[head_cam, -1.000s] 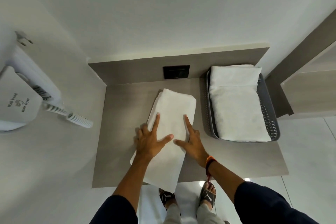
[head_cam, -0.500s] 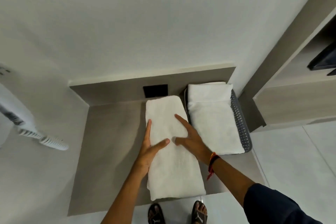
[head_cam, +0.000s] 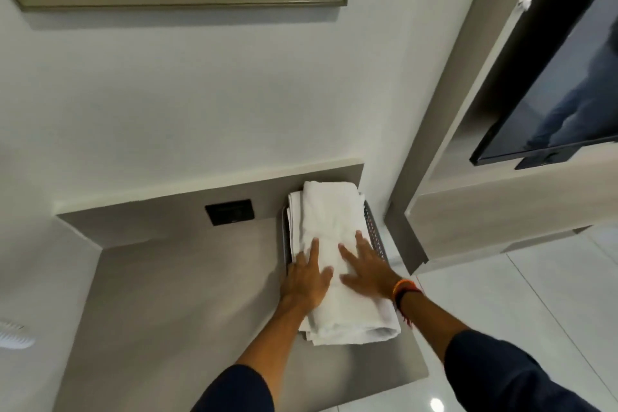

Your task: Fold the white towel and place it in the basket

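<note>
Change: the folded white towel (head_cam: 329, 244), which was lying on the counter (head_cam: 187, 294) beside the basket (head_cam: 376, 232), has been moved onto the towel stack in the basket.
Meaning: placing is judged almost done.
Hands: left hand (head_cam: 306, 281) and right hand (head_cam: 366, 269) are pressed flat, fingers spread, nothing gripped.
Materials: soft thick terry cloth; grey perforated basket wall; smooth matte counter.

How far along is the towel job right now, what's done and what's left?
Done: the white towel is folded and lies over the basket, on another towel. In hand: the left hand and right hand press flat on it. Left: its near end overhangs the basket onto the counter, so seat it and let go.
</note>
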